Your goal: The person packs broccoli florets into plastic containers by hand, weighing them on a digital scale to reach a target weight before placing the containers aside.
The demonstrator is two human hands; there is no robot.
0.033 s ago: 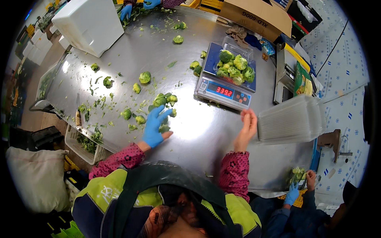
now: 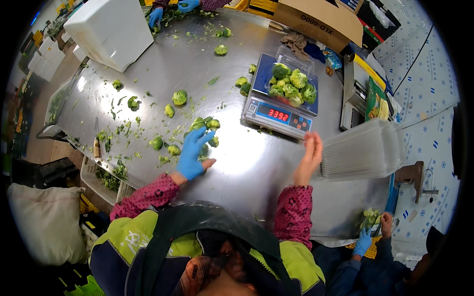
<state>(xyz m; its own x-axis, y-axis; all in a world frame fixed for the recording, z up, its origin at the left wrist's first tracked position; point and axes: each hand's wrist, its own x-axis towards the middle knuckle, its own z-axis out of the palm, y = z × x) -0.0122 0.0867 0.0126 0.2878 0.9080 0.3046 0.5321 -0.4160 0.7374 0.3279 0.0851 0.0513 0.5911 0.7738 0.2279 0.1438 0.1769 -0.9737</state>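
Left hand (image 2: 192, 157), fingers spread wide, at broccoli cluster (image 2: 213, 124) left of scale (image 2: 261, 120); contact unclear. Right hand (image 2: 309, 159), fingers close together, by scale's near right corner. Broccoli pile (image 2: 296, 80) atop scale.

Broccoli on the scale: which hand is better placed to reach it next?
Probably the right hand: it looks empty and is close to the scale. The gloved left hand is farther off, at loose broccoli.
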